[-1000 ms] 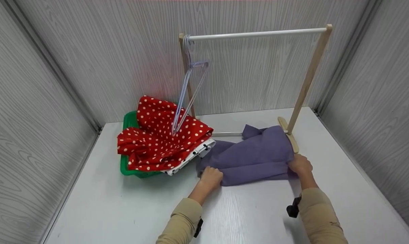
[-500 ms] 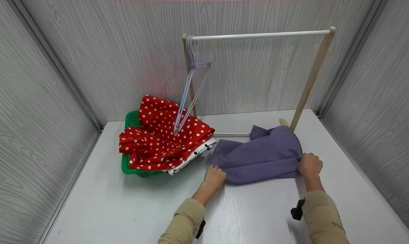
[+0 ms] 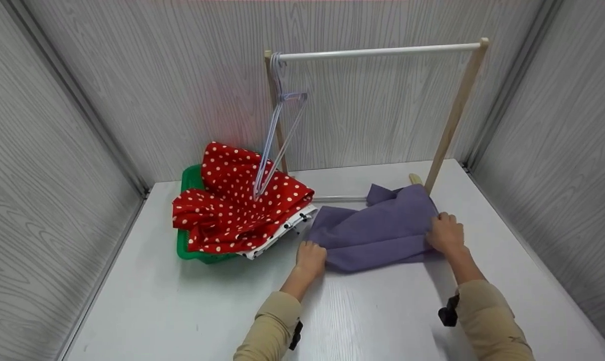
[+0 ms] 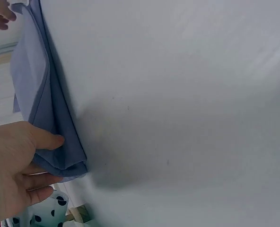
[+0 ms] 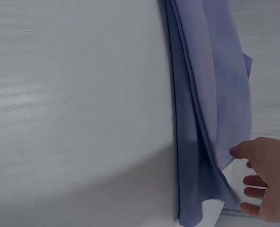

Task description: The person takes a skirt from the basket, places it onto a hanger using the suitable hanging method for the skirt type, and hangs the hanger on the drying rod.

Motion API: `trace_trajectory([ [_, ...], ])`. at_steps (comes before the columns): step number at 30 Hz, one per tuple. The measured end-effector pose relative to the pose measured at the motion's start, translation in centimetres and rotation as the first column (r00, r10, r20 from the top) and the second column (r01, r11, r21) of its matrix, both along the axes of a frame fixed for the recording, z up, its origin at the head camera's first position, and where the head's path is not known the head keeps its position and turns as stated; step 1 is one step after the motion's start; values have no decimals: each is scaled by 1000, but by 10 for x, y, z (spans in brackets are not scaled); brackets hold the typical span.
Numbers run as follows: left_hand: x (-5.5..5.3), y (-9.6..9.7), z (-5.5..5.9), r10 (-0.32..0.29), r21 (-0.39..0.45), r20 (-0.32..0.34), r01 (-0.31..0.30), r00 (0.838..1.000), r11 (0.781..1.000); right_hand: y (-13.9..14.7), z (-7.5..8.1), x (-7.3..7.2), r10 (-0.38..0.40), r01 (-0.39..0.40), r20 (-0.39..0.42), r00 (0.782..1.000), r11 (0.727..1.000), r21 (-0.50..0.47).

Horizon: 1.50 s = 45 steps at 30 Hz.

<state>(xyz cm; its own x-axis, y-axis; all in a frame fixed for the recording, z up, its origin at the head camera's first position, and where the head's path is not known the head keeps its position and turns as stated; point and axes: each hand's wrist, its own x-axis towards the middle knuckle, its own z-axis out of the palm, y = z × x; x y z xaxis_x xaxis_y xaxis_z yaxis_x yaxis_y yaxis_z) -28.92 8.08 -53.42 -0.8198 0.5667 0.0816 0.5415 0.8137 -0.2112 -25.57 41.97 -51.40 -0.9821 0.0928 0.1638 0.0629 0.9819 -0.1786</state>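
A folded purple cloth [image 3: 377, 230] lies on the white table; its exact kind is not clear. My left hand [image 3: 311, 258] holds its near left corner. In the left wrist view, the thumb of that hand [image 4: 17, 165] lies over the cloth [image 4: 55, 109] and the fingers are under it. At the right edge is my right hand [image 3: 446, 233]. The right wrist view shows this hand [image 5: 267, 177] with thumb and fingers apart, the thumb tip at the cloth [image 5: 230, 113] and the fingers loosely bent beside it.
On the left, a green basket [image 3: 183, 245] holds a red polka-dot cloth [image 3: 242, 200] and a white cloth with black spots [image 3: 282, 233]. A rack with a white rail [image 3: 382, 51] stands behind. Hangers [image 3: 269, 145] hang at its left end, before the basket.
My right hand has loosened from the cloth's right edge and shifted slightly farther up along it. The left hand stays at the left corner. The cloth has spread slightly at its left.
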Motion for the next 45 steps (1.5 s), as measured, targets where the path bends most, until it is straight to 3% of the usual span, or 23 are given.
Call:
trace_trajectory([
  [1,0,0,1,8,24,10,-8,1000,1000,-8,0,-2,84,-84,-13,996,996,2],
  [3,0,0,2,18,103,2,-18,1000,995,-29,2,-5,261,-261,-6,965,965,-23],
  [5,-1,1,4,25,205,-37,-17,999,979,-56,2,-6,413,-412,4,911,908,-71],
  [7,-2,4,7,25,324,-100,9,995,946,-86,4,-6,511,-508,10,859,855,-105],
  [9,-2,7,10,25,430,-154,44,988,902,-116,7,-5,547,-542,0,837,831,-127],
  [11,-2,12,14,27,512,-154,56,988,857,-141,7,-5,550,-553,-64,833,826,-104],
  [13,-1,16,18,17,571,-128,60,992,818,-157,10,-7,517,-532,-149,843,842,-88],
  [15,-1,17,21,4,590,-77,42,997,807,-162,13,-10,463,-493,-234,855,866,-84],
  [17,-2,19,21,-23,581,-55,51,998,812,-155,20,-11,403,-445,-294,867,891,-91],
  [20,-5,18,18,-49,550,-50,69,998,833,-138,39,-10,315,-372,-324,892,918,-133],
  [24,-16,21,20,-32,536,-102,82,994,840,-117,74,-7,241,-320,-379,894,933,-163],
  [28,-28,29,25,6,510,-151,73,989,857,-104,102,-3,243,-331,-453,858,935,-126],
  [31,-34,34,30,51,466,-135,18,990,885,-95,116,2,239,-342,-514,824,933,-115],
  [35,-38,37,33,111,383,-138,-50,984,922,-79,129,8,168,-304,-602,780,944,-131],
  [39,-39,42,37,159,349,-149,-99,976,932,-62,135,13,131,-278,-652,747,952,-128],
  [40,-40,44,40,180,369,-124,-123,976,921,-58,135,15,146,-293,-657,740,949,-119],
  [42,-41,48,50,221,451,-16,-190,975,872,-54,134,19,218,-358,-643,735,929,-94],
  [43,-42,50,57,237,499,48,-229,970,836,-53,132,21,270,-399,-621,736,914,-76],
  [45,-45,52,72,248,598,187,-310,951,739,-54,127,26,384,-489,-543,747,870,-58],
])
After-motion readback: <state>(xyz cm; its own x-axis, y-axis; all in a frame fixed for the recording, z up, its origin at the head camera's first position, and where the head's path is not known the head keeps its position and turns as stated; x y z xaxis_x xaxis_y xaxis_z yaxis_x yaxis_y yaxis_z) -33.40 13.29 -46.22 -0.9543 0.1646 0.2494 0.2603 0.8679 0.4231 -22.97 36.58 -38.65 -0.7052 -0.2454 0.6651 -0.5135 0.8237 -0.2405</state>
